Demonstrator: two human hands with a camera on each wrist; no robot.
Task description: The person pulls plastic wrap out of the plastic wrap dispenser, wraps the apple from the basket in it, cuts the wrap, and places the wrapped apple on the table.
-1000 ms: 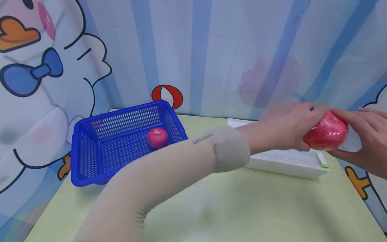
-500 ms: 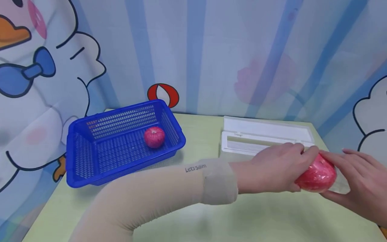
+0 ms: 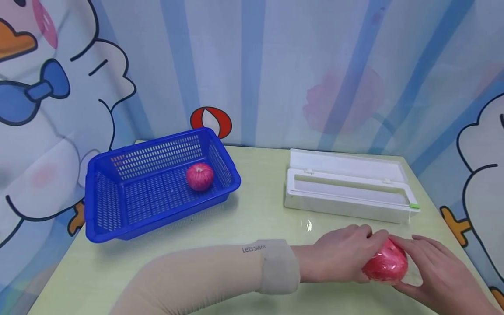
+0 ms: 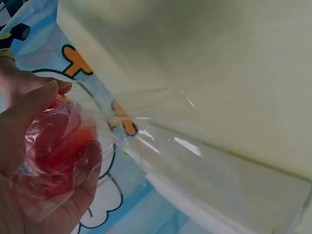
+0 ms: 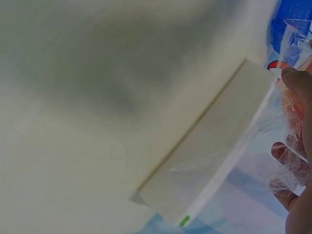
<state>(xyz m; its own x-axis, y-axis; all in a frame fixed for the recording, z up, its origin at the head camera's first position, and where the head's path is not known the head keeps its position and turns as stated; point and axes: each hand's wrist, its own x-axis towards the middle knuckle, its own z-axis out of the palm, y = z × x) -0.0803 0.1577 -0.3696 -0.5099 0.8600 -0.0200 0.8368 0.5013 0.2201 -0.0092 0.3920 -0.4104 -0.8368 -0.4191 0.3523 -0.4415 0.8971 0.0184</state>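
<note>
A red apple [image 3: 387, 264], wrapped in clear plastic film, is held between both hands low over the right side of the table. My left hand [image 3: 342, 256] grips it from the left; in the left wrist view, thumb and fingers curl around the film-covered apple [image 4: 58, 151]. From the other side my right hand [image 3: 445, 273] holds it, index finger on top and thumb below. Loose cling film [image 4: 180, 141] trails off the apple in the left wrist view. Bunched film [image 5: 292, 165] shows at the right hand's fingers in the right wrist view.
Behind the hands stands a white cling film dispenser [image 3: 350, 208], its lid raised, with a green slider [image 3: 414, 205] at its right end. A blue basket [image 3: 161, 225] at the left holds another red apple [image 3: 200, 176]. A printed curtain [image 3: 275, 78] borders the pale table [image 3: 252, 218].
Both hands have brought the wrapped apple down and toward me, slightly left, away from the dispenser. The dispenser is now in full view. The basket and its apple stay put.
</note>
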